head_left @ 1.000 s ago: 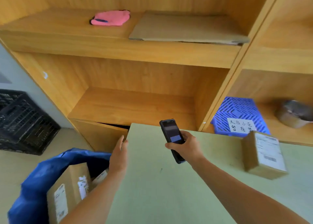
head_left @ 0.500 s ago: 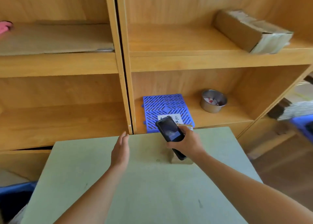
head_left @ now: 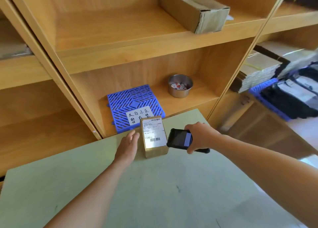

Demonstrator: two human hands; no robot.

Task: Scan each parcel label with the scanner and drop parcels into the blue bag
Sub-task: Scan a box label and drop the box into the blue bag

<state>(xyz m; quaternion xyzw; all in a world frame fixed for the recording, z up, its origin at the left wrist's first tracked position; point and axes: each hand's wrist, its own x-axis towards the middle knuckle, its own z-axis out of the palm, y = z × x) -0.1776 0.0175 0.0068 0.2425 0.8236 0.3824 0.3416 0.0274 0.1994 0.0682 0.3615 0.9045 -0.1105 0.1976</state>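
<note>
A small brown cardboard parcel point(head_left: 153, 138) lies on the pale green table point(head_left: 172, 193) near its far edge, white barcode label facing up. My left hand point(head_left: 127, 146) hovers just left of the parcel with straight fingers, close to its side. My right hand point(head_left: 200, 136) grips the black handheld scanner point(head_left: 180, 139) right beside the parcel's right edge, screen up. The blue bag is out of view.
Wooden shelving rises behind the table. On the lower shelf lie a blue plastic grid mat point(head_left: 135, 105) with a handwritten note and a steel bowl point(head_left: 180, 85). A long cardboard box point(head_left: 194, 9) sits on the upper shelf. Flattened cartons point(head_left: 261, 71) are stacked at the right.
The view has swung right, away from the blue bag. The parcel is now uncovered between my hands; my right hand with the scanner moved to its right side, and my left hand drew near its left.
</note>
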